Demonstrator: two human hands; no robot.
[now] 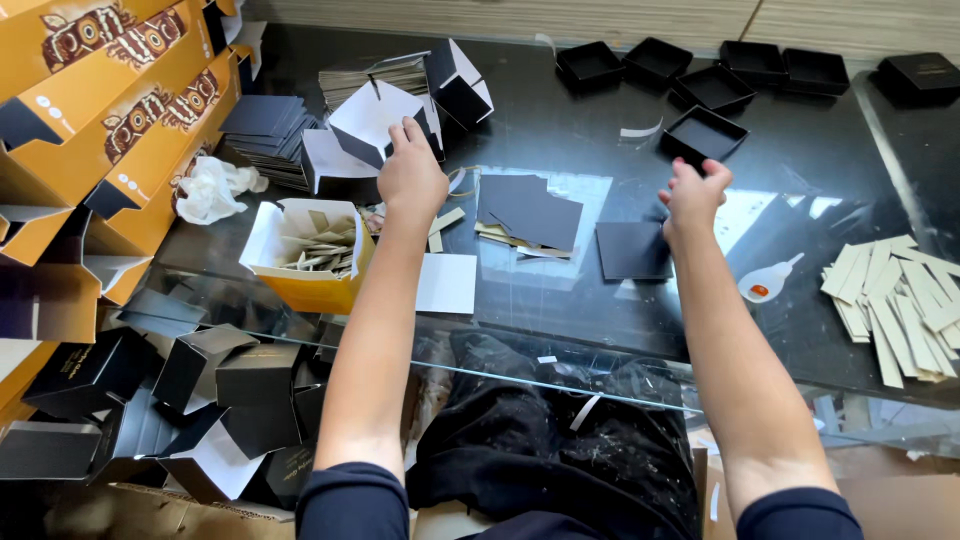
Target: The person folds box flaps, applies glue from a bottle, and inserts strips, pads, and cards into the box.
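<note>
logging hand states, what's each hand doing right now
Left hand: fingers on a white-and-black folded box blank, grip unclear.
Right hand: at the edge of a black tray, grip unclear.

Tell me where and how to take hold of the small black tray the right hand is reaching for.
Grip the small black tray by its near wall, thumb inside and fingers outside, coming from the near side where the right hand already is. It sits open side up with low upright walls that probably suit a pinch, and its far side is crowded by the other black trays.
</note>
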